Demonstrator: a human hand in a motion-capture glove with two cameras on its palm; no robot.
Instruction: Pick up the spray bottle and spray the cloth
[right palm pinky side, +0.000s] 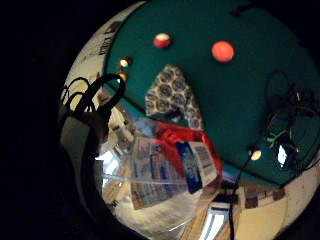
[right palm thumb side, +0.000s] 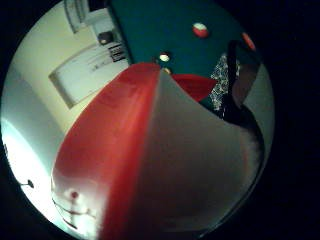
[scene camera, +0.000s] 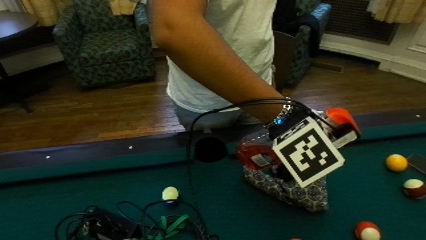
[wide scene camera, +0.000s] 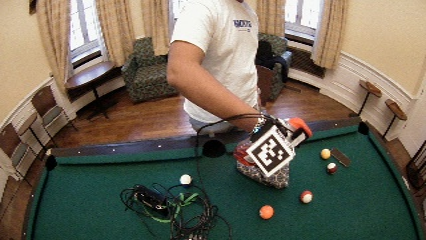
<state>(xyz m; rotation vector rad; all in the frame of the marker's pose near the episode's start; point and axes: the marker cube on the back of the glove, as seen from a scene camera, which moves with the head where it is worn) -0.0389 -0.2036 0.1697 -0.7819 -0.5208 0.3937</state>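
My gloved right hand (scene camera: 285, 126) holds the spray bottle (scene camera: 256, 154) lifted off the green felt, just above the patterned cloth (scene camera: 293, 194). The bottle lies tilted in the grip, its orange-red head (scene camera: 343, 121) toward the table's rail. In the little finger side palm view, the clear labelled bottle (right palm pinky side: 165, 170) sits close to the palm, with the cloth (right palm pinky side: 172, 92) on the felt beyond it. The bottle's red and white head (right palm thumb side: 150, 160) fills the thumb side palm view, and a bit of cloth (right palm thumb side: 220, 82) shows past it. My fingers are mostly hidden.
Several billiard balls lie on the pool table (scene camera: 80, 190): a pale one (scene camera: 170, 193) left of the cloth, a yellow one (scene camera: 397, 162) and two red-striped ones (scene camera: 414, 187) to the right. A tangle of cables (scene camera: 126, 225) sits front left. A pocket (scene camera: 210, 149) is in the rail.
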